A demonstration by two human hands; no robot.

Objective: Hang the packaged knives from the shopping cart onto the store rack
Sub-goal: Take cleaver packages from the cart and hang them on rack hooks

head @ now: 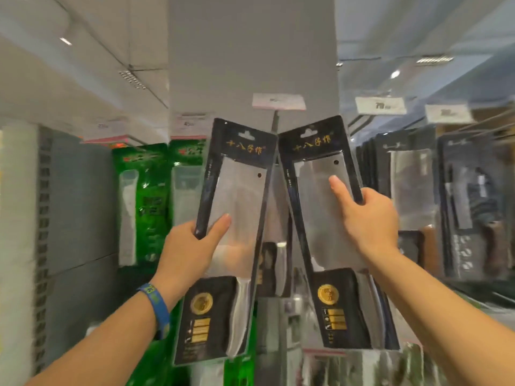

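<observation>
Packaged knives point(234, 196) point(320, 207), one gripped in each raised hand.

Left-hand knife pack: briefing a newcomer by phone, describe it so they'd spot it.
Under the grey pillar, two black packs are held up: left pack, right pack. Yours is in the left hand, whose wrist alone wears a blue wristband.

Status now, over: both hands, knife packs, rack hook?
Left hand grips left knife pack; right hand grips right knife pack. Both packs raised below rack hook, not hung. Nothing seen blocking.
</observation>
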